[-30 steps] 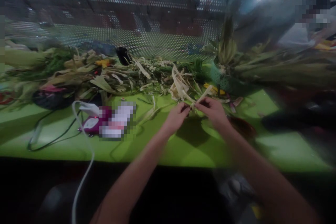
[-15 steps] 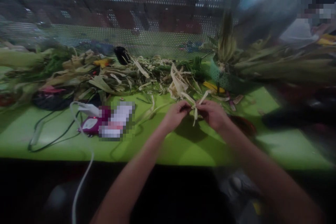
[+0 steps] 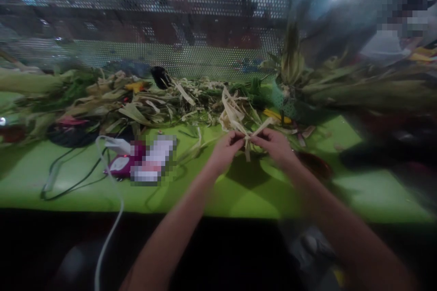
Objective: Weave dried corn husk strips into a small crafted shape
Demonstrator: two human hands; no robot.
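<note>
Both of my hands meet over the green table, pinching pale dried leaf strips between them. My left hand is closed on the left end of the strips. My right hand is closed on the right end, where a strip sticks up and out to the right. A short tail of strip hangs down between the two hands. Just behind my hands lies a loose heap of similar pale strips.
A long pile of dried and green leaves runs along the back of the table before a perforated metal screen. A magenta device with cables lies at left. A large leafy bundle fills the right. A person sits far right.
My hands have stayed together in the same spot, working the strips; a tail of strip now hangs down between them. The view has shifted slightly.
</note>
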